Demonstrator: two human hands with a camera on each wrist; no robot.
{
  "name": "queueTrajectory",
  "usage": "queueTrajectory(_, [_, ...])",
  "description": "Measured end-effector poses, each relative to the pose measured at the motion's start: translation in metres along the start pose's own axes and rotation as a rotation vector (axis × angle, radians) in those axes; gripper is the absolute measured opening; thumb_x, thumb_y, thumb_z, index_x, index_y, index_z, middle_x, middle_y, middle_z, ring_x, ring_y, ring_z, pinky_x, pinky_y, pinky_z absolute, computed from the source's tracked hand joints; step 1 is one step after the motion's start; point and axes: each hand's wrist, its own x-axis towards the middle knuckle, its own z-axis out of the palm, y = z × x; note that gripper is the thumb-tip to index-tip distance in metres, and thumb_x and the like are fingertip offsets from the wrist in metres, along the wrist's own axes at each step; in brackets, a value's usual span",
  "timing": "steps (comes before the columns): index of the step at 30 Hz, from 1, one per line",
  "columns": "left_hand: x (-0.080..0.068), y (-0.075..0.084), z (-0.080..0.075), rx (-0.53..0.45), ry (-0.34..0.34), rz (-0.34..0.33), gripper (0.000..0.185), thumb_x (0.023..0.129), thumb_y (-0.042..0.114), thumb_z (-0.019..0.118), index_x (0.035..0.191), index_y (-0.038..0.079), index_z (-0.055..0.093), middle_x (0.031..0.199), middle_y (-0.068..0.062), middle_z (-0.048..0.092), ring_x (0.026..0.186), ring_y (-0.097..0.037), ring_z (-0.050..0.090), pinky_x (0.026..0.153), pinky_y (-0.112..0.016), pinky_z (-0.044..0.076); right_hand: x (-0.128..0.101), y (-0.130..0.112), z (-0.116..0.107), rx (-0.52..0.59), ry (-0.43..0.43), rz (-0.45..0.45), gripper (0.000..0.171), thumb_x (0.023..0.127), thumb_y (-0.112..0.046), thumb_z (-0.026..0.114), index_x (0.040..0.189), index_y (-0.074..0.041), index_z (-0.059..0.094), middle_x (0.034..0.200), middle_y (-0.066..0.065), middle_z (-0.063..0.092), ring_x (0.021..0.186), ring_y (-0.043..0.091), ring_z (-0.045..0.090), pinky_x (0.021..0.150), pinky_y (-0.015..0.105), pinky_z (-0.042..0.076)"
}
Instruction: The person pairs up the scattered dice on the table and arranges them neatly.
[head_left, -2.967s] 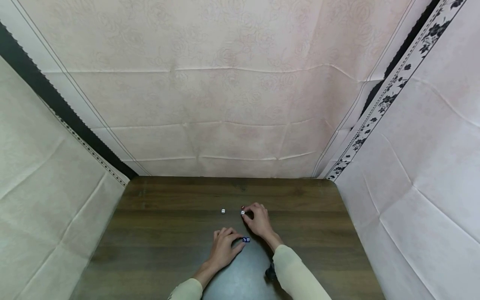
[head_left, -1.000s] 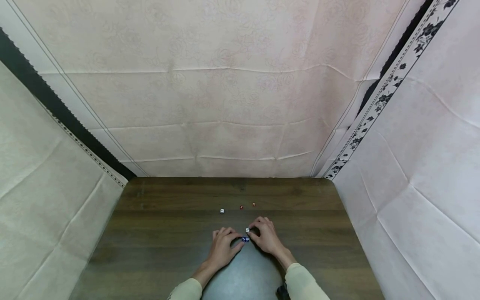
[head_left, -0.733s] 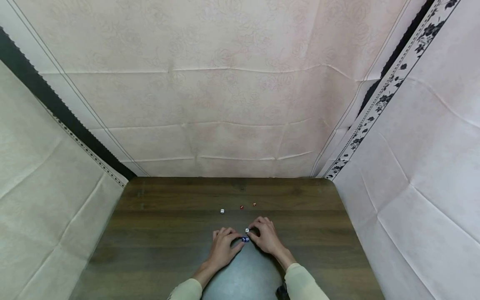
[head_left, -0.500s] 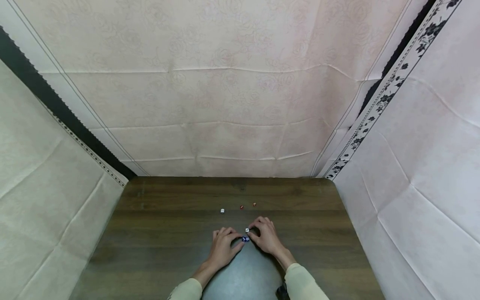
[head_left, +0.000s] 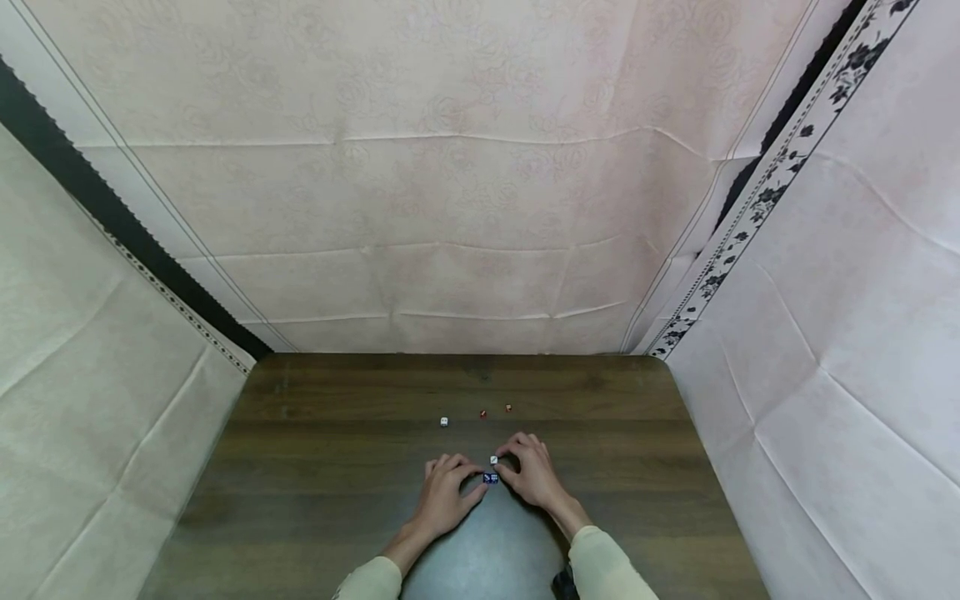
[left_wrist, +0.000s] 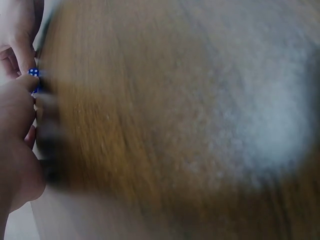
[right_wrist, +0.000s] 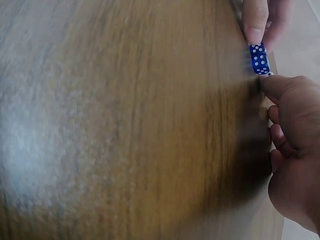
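Two blue dice with white pips (head_left: pixel 491 478) sit side by side on the wooden table, one long blue row in the right wrist view. My left hand (head_left: pixel 448 493) has its thumb and index finger at the left die of this pair, pinching it. Just behind the pair, my right hand (head_left: pixel 532 473) pinches a white die (head_left: pixel 493 460) between thumb and index finger. That white die is mostly hidden behind the right thumb in the right wrist view. In the left wrist view, a blue die (left_wrist: pixel 33 73) shows beyond the left hand's fingers.
Farther back on the table (head_left: pixel 330 467) lie another white die (head_left: pixel 444 422) and two small red dice, one on the left (head_left: pixel 483 414) and one on the right (head_left: pixel 508 408). Pale cloth (head_left: pixel 450 208) hangs behind the table and along both sides.
Since three seconds ago, my right hand has brought its white die from beside a red die toward me, to just behind the blue pair. Over the last second both hands stay almost still.
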Motion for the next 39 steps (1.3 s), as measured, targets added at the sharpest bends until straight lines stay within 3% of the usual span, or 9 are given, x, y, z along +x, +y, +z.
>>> queueTrajectory(8, [-0.003, -0.002, -0.006, -0.034, -0.003, -0.017, 0.025, 0.096, 0.03, 0.093, 0.118, 0.019, 0.087, 0.106, 0.005, 0.078, 0.097, -0.011, 0.063, 0.095, -0.046, 0.044, -0.001, 0.001, 0.001, 0.001, 0.001, -0.005, 0.014, 0.101, -0.022, 0.088, 0.115, -0.021, 0.084, 0.116, -0.003, 0.073, 0.107, 0.017, 0.06, 0.094, 0.039, 0.043])
queueTrajectory(14, [0.002, -0.012, -0.014, -0.051, 0.087, 0.007, 0.026, 0.095, 0.022, 0.093, 0.118, 0.014, 0.086, 0.105, 0.002, 0.079, 0.098, -0.015, 0.066, 0.093, -0.044, 0.043, -0.002, 0.003, 0.003, -0.014, 0.013, -0.026, 0.015, 0.1, -0.022, 0.089, 0.114, -0.018, 0.084, 0.115, -0.001, 0.073, 0.106, 0.019, 0.06, 0.093, 0.039, 0.042])
queueTrajectory(18, [0.008, -0.019, -0.021, -0.07, 0.134, -0.006, 0.026, 0.094, 0.018, 0.093, 0.118, 0.011, 0.086, 0.106, 0.0, 0.079, 0.1, -0.019, 0.067, 0.093, -0.046, 0.042, -0.001, 0.003, 0.003, -0.014, 0.017, -0.025, 0.015, 0.099, -0.022, 0.089, 0.113, -0.018, 0.084, 0.115, -0.001, 0.074, 0.106, 0.019, 0.061, 0.092, 0.038, 0.043])
queueTrajectory(32, [0.039, -0.041, -0.045, -0.128, 0.137, -0.115, 0.03, 0.098, 0.014, 0.089, 0.126, 0.004, 0.083, 0.118, -0.013, 0.079, 0.11, -0.032, 0.071, 0.098, -0.052, 0.047, -0.002, 0.002, 0.003, -0.001, 0.017, -0.012, 0.015, 0.1, -0.022, 0.089, 0.114, -0.018, 0.084, 0.116, -0.003, 0.073, 0.108, 0.018, 0.06, 0.094, 0.038, 0.042])
queueTrajectory(39, [0.052, -0.055, -0.047, -0.089, 0.162, -0.146, 0.026, 0.099, 0.013, 0.088, 0.124, 0.006, 0.082, 0.119, -0.013, 0.078, 0.108, -0.034, 0.072, 0.093, -0.052, 0.049, -0.002, 0.001, 0.002, 0.018, 0.01, 0.012, 0.016, 0.1, -0.021, 0.089, 0.115, -0.02, 0.084, 0.117, -0.003, 0.073, 0.11, 0.018, 0.06, 0.097, 0.041, 0.042])
